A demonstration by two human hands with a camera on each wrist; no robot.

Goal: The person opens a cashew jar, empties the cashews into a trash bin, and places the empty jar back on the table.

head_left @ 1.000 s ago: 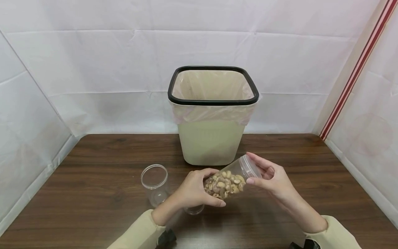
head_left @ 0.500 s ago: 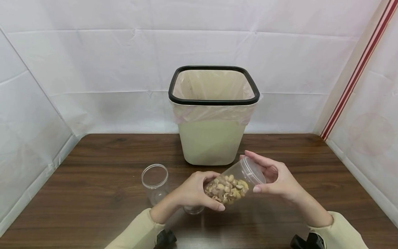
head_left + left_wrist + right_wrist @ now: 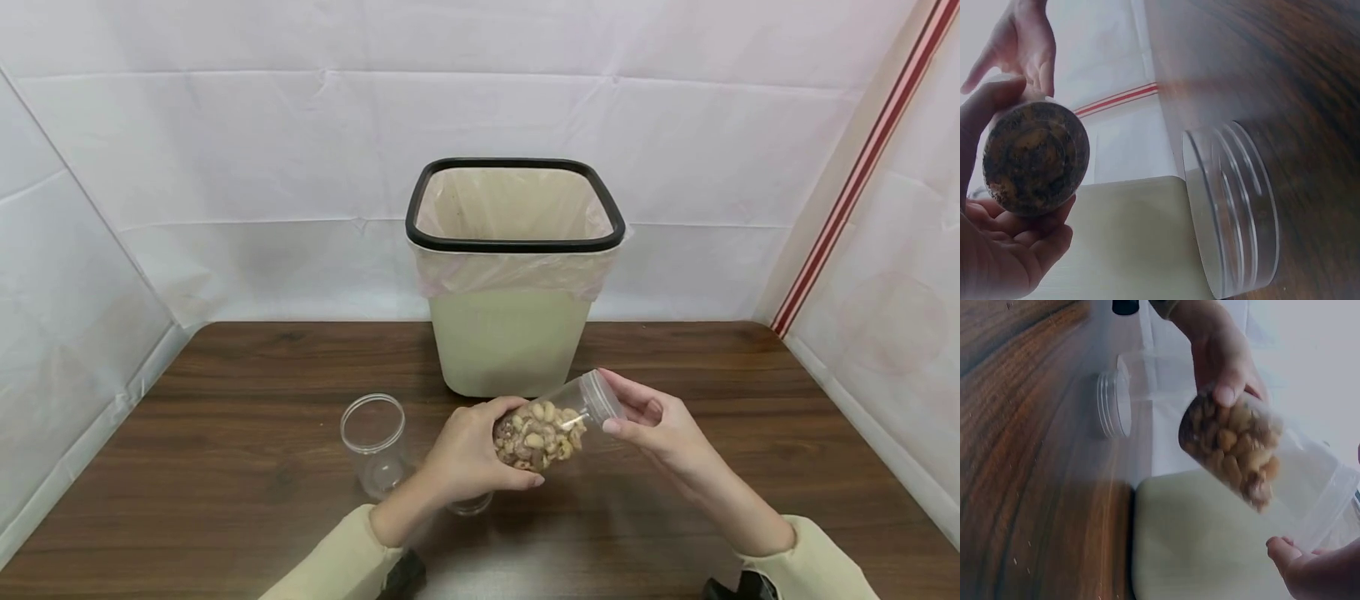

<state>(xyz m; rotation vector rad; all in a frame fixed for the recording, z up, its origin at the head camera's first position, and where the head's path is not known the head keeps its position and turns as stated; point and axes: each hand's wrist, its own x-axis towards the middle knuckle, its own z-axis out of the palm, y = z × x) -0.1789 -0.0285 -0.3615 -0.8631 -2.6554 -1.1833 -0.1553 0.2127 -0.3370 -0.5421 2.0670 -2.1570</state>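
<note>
A clear plastic jar (image 3: 537,435), part filled with nuts that look like cashews, hangs tilted above the table, its base toward the lower left. My left hand (image 3: 468,454) grips it round the base end, thumb on the near side. At the upper right end, the fingers and thumb of my right hand (image 3: 656,425) hold the jar's clear ribbed lid (image 3: 602,397). In the left wrist view the jar's round base (image 3: 1036,157) faces the camera. The right wrist view shows the nuts (image 3: 1238,447) gathered in the base half.
An uncovered clear jar (image 3: 372,437) stands left of my left hand. A loose clear lid (image 3: 1229,212) lies on the wooden table (image 3: 225,450), partly hidden by my left wrist in the head view. Behind stands a pale green bin (image 3: 510,342) with a black rim and plastic liner.
The jar's lid end and my right hand have dipped slightly, then risen again. The nuts have shifted inside the jar. Both hands keep their hold.
</note>
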